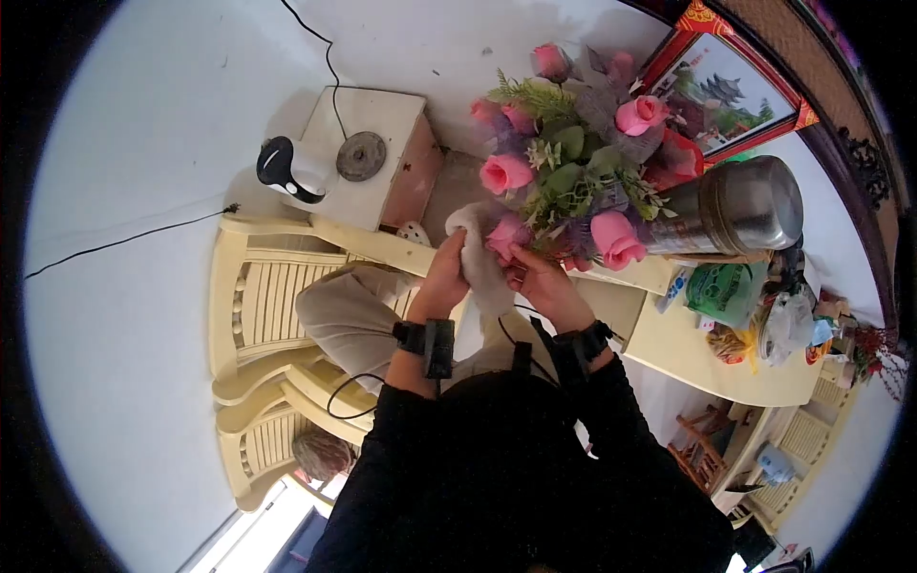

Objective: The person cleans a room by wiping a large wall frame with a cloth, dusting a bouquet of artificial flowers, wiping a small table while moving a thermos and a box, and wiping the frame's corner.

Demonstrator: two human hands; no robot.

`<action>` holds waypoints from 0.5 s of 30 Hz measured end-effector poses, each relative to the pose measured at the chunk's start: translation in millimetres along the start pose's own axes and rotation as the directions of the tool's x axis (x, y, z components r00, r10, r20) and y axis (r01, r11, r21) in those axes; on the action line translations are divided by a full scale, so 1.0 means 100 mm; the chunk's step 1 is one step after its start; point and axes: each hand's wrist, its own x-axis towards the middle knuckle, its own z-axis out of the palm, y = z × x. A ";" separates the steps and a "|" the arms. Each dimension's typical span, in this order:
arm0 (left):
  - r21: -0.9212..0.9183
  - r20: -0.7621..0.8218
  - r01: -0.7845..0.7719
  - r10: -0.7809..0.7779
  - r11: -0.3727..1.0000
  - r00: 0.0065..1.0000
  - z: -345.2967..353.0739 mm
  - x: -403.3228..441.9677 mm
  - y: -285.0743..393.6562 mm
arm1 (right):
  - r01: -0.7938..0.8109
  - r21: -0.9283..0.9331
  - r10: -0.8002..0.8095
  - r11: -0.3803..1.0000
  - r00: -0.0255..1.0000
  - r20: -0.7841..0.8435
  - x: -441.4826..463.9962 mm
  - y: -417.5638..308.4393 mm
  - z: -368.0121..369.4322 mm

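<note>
My left hand [442, 279] is closed around a pale, fluffy cloth [485, 272], which hangs down between my two hands. Close beside it, the fingers of my right hand [554, 289] pinch the edge of a pink artificial rose [508, 234]. That rose sits at the near side of a large bouquet [583, 153] with several pink blooms, green leaves and purplish netting. The cloth lies against the rose's left side. Part of the right fingertips is hidden behind the petals. Black straps with small boxes are on both wrists.
A metal thermos [750, 202] stands right of the bouquet, in front of a framed picture [726, 91]. Bags and packets, including a green bag [723, 289], crowd the cream table [688, 358]. Wooden chairs [287, 296] and a white cabinet [382, 110] with a kettle [291, 172] are left.
</note>
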 end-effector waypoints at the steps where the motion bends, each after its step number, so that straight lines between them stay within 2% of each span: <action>1: 0.040 0.012 -0.011 0.010 0.999 1.000 0.06 0.01 -0.01 | 0.010 -0.017 -0.010 1.000 1.000 -0.003 0.00 0.01 -0.01; 5: 0.183 -0.004 0.013 -0.012 0.983 1.000 0.06 0.17 -0.10 | -0.002 -0.043 0.000 0.999 0.998 -0.058 0.08 0.09 -0.19; 8: 0.422 0.008 -0.054 0.056 0.905 0.998 0.11 0.18 -0.06 | 0.014 -0.028 -0.017 1.000 0.996 -0.087 0.12 0.14 -0.30; 9: 0.417 -0.021 -0.042 0.056 0.908 0.998 0.18 0.13 -0.02 | 0.030 -0.024 -0.032 0.999 0.996 -0.088 0.11 0.12 -0.25; 12: 0.215 -0.084 -0.009 0.028 0.977 0.996 0.08 0.11 0.02 | 0.072 0.050 -0.068 0.996 0.995 -0.076 0.03 0.05 -0.12; 13: 0.498 0.111 -0.213 0.181 0.841 0.977 -0.19 0.16 -0.04 | 0.063 0.078 -0.059 0.995 0.997 -0.052 0.04 0.04 -0.14; 14: 0.671 0.299 -0.439 0.324 0.597 0.897 -0.45 0.21 -0.09 | 0.066 0.049 -0.062 0.997 0.995 -0.076 0.04 0.04 -0.13; 15: 0.633 0.301 -0.452 0.338 0.629 0.892 -0.53 0.16 -0.08 | 0.068 0.022 -0.066 0.997 0.993 -0.099 0.03 0.04 -0.12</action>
